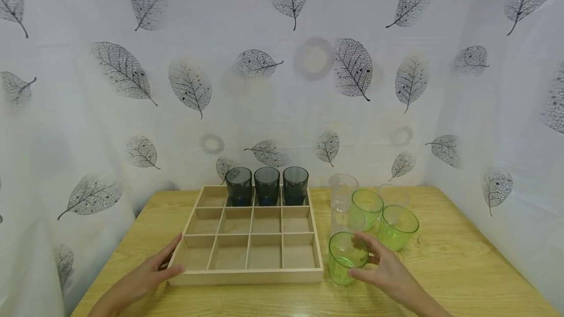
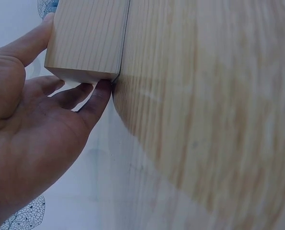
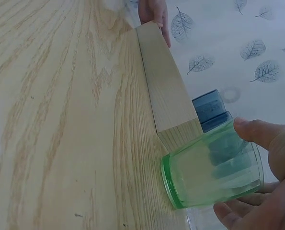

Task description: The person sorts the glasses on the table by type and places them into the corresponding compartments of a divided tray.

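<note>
A light wooden divided box (image 1: 246, 277) lies on the table. My left hand (image 1: 152, 270) grips its front left corner; in the left wrist view the thumb lies against one face of the box (image 2: 87, 36) and the fingertips against another. Right of the box, my right hand (image 1: 389, 274) holds a transparent green cup (image 1: 340, 264), thumb on one side and fingers on the other. The cup stands upright, close to the box's front right corner, as the right wrist view also shows. Three dark blue-grey glasses (image 1: 267, 186) stand side by side in the back row; the back left compartment is bare.
Two more green cups (image 1: 398, 231) stand behind the right hand. Several clear cups (image 1: 343, 191) cluster beside them, partly hidden. A white curtain with leaf prints (image 1: 264, 111) hangs behind and on both sides of the wooden table (image 1: 476, 268).
</note>
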The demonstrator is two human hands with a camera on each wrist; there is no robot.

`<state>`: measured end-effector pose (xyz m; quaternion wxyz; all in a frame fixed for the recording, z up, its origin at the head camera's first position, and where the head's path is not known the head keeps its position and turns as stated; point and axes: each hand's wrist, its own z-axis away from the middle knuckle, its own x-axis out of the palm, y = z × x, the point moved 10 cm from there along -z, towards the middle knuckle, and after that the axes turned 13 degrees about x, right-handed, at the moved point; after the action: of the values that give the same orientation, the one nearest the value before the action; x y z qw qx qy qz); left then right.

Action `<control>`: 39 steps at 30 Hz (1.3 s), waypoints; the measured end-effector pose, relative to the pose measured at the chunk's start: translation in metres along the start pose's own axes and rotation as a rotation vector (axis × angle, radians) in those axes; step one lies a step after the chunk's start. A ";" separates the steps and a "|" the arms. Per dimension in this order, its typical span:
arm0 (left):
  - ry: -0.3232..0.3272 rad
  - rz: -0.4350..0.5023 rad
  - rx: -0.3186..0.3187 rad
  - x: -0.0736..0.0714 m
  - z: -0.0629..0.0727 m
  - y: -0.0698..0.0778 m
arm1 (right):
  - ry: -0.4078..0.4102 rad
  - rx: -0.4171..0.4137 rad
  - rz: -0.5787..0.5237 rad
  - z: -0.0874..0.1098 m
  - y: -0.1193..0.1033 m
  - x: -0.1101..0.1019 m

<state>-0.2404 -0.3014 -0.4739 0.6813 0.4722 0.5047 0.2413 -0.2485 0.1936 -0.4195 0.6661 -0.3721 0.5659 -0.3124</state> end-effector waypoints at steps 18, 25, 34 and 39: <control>-0.008 -0.003 0.021 0.001 -0.004 0.005 | 0.059 0.057 0.045 0.011 -0.017 -0.009; -0.010 0.013 0.006 0.002 -0.004 0.003 | 0.074 0.048 0.025 0.010 -0.030 -0.006; -0.023 0.033 -0.010 0.004 -0.003 -0.001 | 0.056 0.052 0.020 0.004 -0.043 -0.005; -0.013 0.016 -0.001 0.002 -0.001 0.001 | 0.069 0.024 0.005 -0.001 -0.052 -0.008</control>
<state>-0.2403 -0.2990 -0.4741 0.6829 0.4775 0.4963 0.2437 -0.2506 0.1722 -0.3713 0.6516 -0.3515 0.5856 -0.3301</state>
